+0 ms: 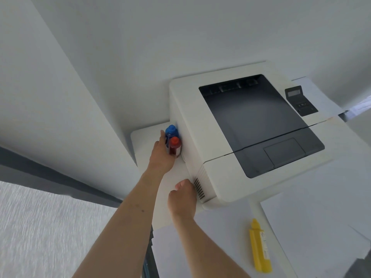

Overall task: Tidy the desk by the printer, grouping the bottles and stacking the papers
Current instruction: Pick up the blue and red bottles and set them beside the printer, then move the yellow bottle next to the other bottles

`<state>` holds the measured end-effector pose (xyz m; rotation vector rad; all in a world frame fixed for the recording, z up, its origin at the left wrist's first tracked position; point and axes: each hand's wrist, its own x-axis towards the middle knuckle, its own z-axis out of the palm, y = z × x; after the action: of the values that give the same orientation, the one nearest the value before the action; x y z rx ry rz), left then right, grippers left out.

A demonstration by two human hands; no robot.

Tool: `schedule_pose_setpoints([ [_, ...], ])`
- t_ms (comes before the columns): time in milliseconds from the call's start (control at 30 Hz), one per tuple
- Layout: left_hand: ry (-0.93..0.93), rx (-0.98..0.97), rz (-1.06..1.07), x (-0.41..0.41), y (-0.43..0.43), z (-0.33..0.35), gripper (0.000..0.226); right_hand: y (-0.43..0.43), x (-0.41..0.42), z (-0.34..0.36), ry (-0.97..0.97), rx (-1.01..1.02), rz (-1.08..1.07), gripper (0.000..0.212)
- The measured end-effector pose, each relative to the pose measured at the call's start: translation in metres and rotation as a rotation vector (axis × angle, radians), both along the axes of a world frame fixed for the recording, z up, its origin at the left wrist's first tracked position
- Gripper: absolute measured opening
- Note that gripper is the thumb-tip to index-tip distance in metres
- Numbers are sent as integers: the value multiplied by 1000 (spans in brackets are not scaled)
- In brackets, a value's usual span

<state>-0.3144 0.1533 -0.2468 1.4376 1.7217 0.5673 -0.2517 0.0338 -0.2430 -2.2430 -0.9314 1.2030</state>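
Note:
A blue-capped bottle (171,131) and a red bottle (174,146) stand upright side by side on the white desk (144,137), tight against the printer's left side. My left hand (160,155) reaches to them, its fingers around the red bottle. My right hand (183,197) rests on the desk by the printer's side vent, fingers curled, with nothing visible in it. A yellow bottle (259,245) lies on its side near the front edge. Sheets of paper (313,217) lie on the desk in front of the printer.
The white printer (251,125) with a dark output tray fills the middle of the desk. More paper (317,97) sits behind its right side. A white wall stands behind, and the desk's left edge drops to a pale floor (40,227).

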Motion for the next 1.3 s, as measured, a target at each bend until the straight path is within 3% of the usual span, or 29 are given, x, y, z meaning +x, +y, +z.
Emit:
schedule_pose_setpoints([
  [400,61,-5,108,8,-34,11,97,-14,21,16,27,-16,110,35],
  [600,54,-39,149,21,-56,17,98,-43,44,28,-44,-18,319,37],
  [900,187,-107,208,38,-107,22,86,-74,75,40,-122,-35,488,20],
  [1033,270,-149,187,48,-131,25,70,-84,99,40,-227,-43,491,14],
  [1200,409,-241,73,54,-161,27,21,-104,149,30,-638,28,305,34],
  [1300,399,-280,35,59,-178,24,19,-116,171,24,-678,-79,198,52],
])
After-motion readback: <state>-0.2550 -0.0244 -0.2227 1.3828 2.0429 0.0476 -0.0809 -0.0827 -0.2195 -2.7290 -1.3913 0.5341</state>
